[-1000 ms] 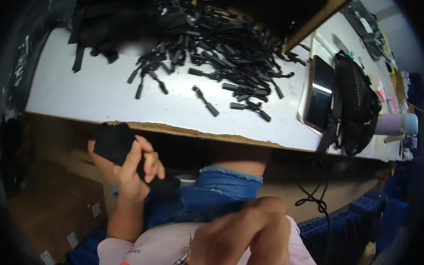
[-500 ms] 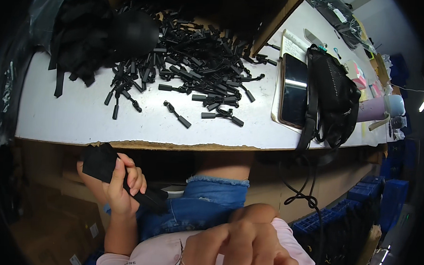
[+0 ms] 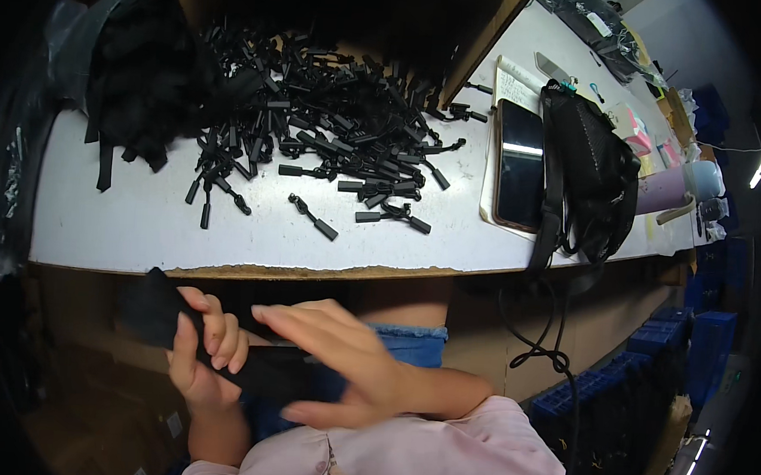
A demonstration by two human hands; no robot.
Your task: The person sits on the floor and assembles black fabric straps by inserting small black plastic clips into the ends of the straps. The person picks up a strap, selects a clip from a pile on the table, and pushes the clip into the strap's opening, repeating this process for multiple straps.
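Note:
Below the table's front edge, my left hand [image 3: 208, 353] pinches a strip of black fabric [image 3: 270, 374] between thumb and fingers. One end of the strip sticks up past the fingertips; the other hangs over my lap toward the right. My right hand [image 3: 352, 369], blurred by motion, is beside that lower end with fingers stretched out and thumb apart. Whether it touches the fabric I cannot tell. On the white table [image 3: 251, 252] beyond my hands lies a heap of black zipper pulls [image 3: 344, 119]. One single zipper pull [image 3: 313, 218] lies apart near the front.
A bag of black fabric pieces [image 3: 143, 79] stands at the left. A cardboard box [image 3: 485, 45] backs the heap. To the right are a phone [image 3: 519, 163] on a notebook, a black pouch [image 3: 590, 171] and a lilac bottle [image 3: 662, 192]. A black cable [image 3: 571, 419] hangs below.
My right hand has swung from close in front of me at the lower edge up and left to the fabric. My left hand still grips the strip, slightly lower now.

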